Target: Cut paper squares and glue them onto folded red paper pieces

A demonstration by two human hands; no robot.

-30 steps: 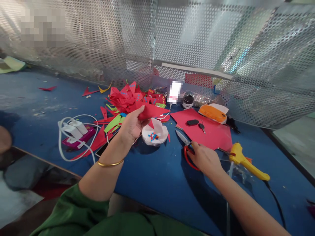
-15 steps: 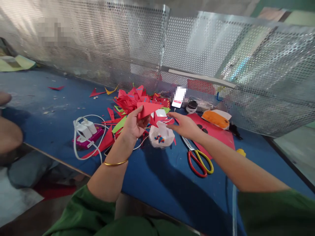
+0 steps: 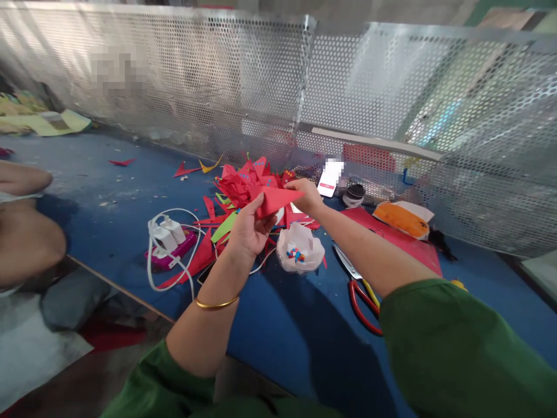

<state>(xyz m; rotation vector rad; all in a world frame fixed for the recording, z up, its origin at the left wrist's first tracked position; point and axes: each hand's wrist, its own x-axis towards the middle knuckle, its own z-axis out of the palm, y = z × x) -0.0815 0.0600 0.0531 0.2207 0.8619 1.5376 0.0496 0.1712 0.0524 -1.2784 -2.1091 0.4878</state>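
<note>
My left hand [image 3: 252, 226] grips a folded triangular piece of red paper [image 3: 276, 198], thumb on its front face. My right hand [image 3: 307, 196] is at the paper's right end, its fingers curled and partly behind the upper edge; what they hold, if anything, is hidden. Behind the hands lies a heap of red paper shapes [image 3: 241, 183], some with small blue dots. Just below the hands stands a white plastic bag [image 3: 313, 262], holding small blue, red and orange bits. Scissors [image 3: 363, 307] with one red and one yellow handle lie under my right forearm.
A purple power strip [image 3: 189, 241] with white plugs and a looped cable [image 3: 150, 273] lies left. A lit phone [image 3: 331, 179], a dark spool [image 3: 354, 194], red sheets [image 3: 429, 255] and an orange packet [image 3: 400, 219] lie right. A perforated metal screen [image 3: 261, 87] borders the table. Another person's arm [image 3: 26, 177] shows left.
My right hand has moved from above the white bag to the right end of the red paper. My left hand still holds the paper. The view has shifted slightly.
</note>
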